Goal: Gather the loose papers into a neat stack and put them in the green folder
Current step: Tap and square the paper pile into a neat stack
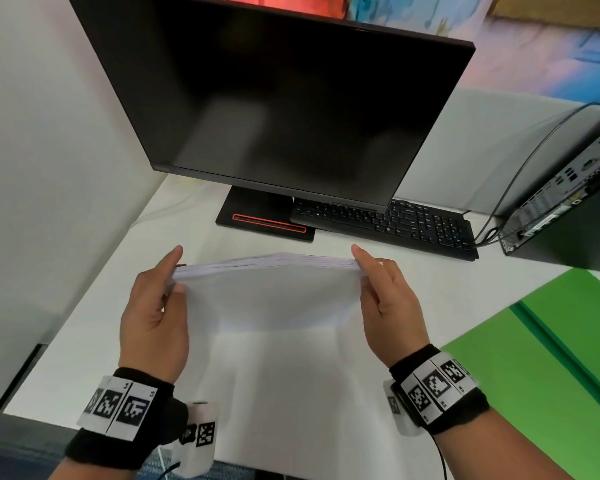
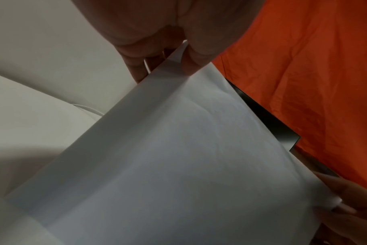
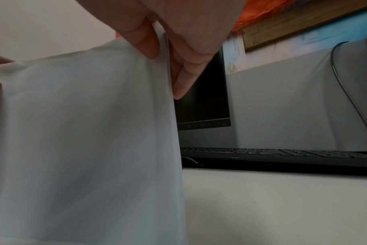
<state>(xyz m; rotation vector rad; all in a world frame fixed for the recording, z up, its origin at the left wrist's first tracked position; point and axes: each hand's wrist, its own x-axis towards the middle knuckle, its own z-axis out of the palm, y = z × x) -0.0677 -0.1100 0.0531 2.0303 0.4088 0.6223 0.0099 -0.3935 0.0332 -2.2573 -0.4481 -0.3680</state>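
A stack of white papers [image 1: 269, 292] stands upright on its lower edge on the white desk [image 1: 447, 282], held between both hands. My left hand [image 1: 168, 282] pinches the stack's upper left corner, thumb in front and fingers behind. My right hand [image 1: 369, 275] pinches the upper right corner the same way. The top edges [image 1: 267, 262] fan slightly. The left wrist view shows the paper stack [image 2: 178, 157] under the left thumb [image 2: 191, 64]. In the right wrist view the stack [image 3: 84, 132] fills the left side. The open green folder [image 1: 541, 358] lies flat at the right.
A black monitor [image 1: 274, 109] stands behind the papers, with a black keyboard [image 1: 388, 220] partly under it. A computer case [image 1: 568, 209] with cables sits at the far right. A white wall borders the desk on the left.
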